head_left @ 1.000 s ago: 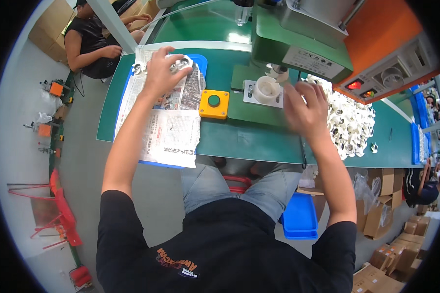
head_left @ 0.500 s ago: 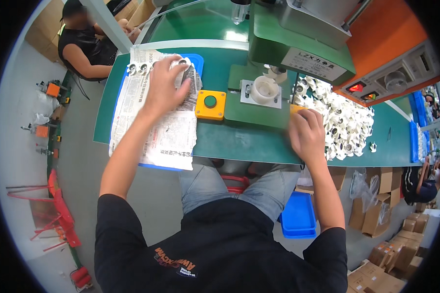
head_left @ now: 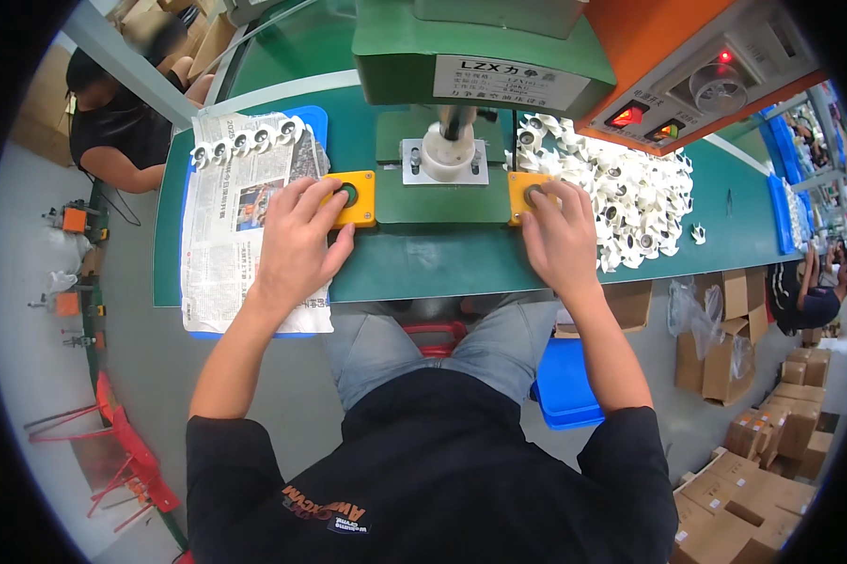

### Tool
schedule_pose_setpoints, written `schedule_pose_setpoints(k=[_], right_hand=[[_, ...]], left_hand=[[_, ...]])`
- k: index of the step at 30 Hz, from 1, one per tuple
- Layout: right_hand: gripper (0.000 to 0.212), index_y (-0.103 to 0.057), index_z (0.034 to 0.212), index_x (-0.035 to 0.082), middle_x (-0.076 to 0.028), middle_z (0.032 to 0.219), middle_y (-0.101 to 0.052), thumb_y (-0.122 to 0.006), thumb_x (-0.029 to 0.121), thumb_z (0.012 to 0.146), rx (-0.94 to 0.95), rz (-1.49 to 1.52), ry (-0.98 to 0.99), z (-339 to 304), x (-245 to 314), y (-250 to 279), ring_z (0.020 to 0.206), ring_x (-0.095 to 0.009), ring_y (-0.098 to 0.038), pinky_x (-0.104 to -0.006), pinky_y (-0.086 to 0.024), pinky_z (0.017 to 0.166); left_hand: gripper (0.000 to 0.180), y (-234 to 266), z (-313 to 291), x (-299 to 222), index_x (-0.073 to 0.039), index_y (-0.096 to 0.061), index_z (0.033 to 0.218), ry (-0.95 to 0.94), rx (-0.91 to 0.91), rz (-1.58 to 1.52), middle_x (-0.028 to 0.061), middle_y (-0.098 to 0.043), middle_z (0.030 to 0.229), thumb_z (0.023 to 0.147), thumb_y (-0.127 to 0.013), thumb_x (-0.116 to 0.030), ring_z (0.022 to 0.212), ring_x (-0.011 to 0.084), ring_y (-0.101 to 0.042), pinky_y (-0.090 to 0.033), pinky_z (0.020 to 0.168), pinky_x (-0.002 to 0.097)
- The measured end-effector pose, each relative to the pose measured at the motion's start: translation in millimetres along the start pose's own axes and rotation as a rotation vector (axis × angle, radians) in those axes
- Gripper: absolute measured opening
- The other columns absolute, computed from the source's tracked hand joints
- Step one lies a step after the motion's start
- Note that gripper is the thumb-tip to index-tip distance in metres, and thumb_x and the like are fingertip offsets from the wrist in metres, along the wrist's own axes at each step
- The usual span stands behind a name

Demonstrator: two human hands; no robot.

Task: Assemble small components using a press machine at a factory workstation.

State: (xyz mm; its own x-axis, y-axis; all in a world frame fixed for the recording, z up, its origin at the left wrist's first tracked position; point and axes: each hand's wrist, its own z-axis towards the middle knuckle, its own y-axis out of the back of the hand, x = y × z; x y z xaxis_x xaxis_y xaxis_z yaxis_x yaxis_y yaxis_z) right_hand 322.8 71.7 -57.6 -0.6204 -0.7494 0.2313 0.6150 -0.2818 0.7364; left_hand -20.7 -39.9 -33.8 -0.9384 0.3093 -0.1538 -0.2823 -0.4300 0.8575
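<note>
Seated at a green workbench (head_left: 423, 263), a person presses both hands onto the two orange button boxes flanking a green press machine (head_left: 480, 47). At ten o'clock from the picture's centre, the left hand (head_left: 297, 240) lies flat over the left orange button box (head_left: 360, 202), fingers spread slightly apart, fingertips touching the box beside its green button. At two o'clock, the right hand (head_left: 560, 240) covers the right orange button box (head_left: 519, 188), fingers loosely together and resting on top of it. Between the boxes, at twelve o'clock, a white round part (head_left: 447, 150) sits on a metal fixture plate (head_left: 414, 164) directly beneath the press ram. A heap of white plastic parts (head_left: 630, 197) lies just beyond the right hand, toward two o'clock. A newspaper (head_left: 231, 226) spreads under the left wrist, with a row of finished white parts (head_left: 245, 141) along its far edge at eleven o'clock. Another person (head_left: 123, 122) sits at the bench's far left end.
</note>
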Motion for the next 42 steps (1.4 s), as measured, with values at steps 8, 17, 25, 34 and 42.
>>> schedule_pose_setpoints(k=[8, 17, 25, 34, 42], right_hand=[[0.038, -0.068, 0.117, 0.000, -0.019, 0.119, -0.065, -0.080, 0.012, 0.083, -0.056, 0.177, -0.156, 26, 21, -7, 0.110, -0.039, -0.062, -0.0457, -0.051, 0.094], [0.070, -0.059, 0.134, 0.000, -0.018, 0.129, -0.063, -0.086, 0.031, 0.078, 0.026, 0.415, -0.333, 80, 32, -31, 0.123, -0.036, -0.061, -0.0432, -0.050, 0.104], [0.069, -0.063, 0.130, 0.002, -0.013, 0.118, -0.070, -0.090, 0.034, 0.075, -0.062, 0.539, -0.331, 100, 49, -41, 0.114, -0.031, -0.066, -0.0419, -0.050, 0.100], [0.047, -0.072, 0.111, -0.001, -0.014, 0.105, -0.073, -0.088, 0.028, 0.078, -0.140, 0.226, -0.182, 111, 45, -41, 0.100, -0.029, -0.068, -0.0364, -0.052, 0.090], [0.047, -0.070, 0.113, 0.003, -0.011, 0.103, -0.071, -0.088, 0.018, 0.071, -0.202, -0.087, 0.041, 64, 109, -33, 0.097, -0.034, -0.063, -0.0469, -0.047, 0.091]], left_hand=[[0.037, 2, -6, -8, 0.005, -0.071, 0.115, 0.096, -0.050, -0.112, 0.0173, -0.063, 0.127, 0.082, -0.078, -0.010, 0.117, 0.0368, -0.059, -0.047, 0.101, 0.0472], [0.036, 36, -23, 3, 0.001, -0.071, 0.119, 0.227, -0.085, -0.195, 0.0176, -0.060, 0.133, 0.084, -0.076, -0.003, 0.110, 0.0317, -0.063, -0.052, 0.098, 0.0412], [0.031, 52, -36, 15, 0.001, -0.073, 0.113, 0.284, -0.102, -0.208, 0.0167, -0.060, 0.130, 0.083, -0.078, -0.003, 0.106, 0.0302, -0.065, -0.054, 0.093, 0.0396], [0.026, 61, -17, 62, 0.000, -0.072, 0.113, 0.258, -0.058, -0.191, 0.0176, -0.064, 0.126, 0.088, -0.075, -0.008, 0.109, 0.0318, -0.066, -0.052, 0.096, 0.0387], [0.034, -13, 36, 150, -0.004, -0.075, 0.117, -0.011, -0.137, 0.056, 0.0130, -0.067, 0.126, 0.090, -0.074, -0.025, 0.121, 0.0325, -0.061, -0.049, 0.101, 0.0467]])
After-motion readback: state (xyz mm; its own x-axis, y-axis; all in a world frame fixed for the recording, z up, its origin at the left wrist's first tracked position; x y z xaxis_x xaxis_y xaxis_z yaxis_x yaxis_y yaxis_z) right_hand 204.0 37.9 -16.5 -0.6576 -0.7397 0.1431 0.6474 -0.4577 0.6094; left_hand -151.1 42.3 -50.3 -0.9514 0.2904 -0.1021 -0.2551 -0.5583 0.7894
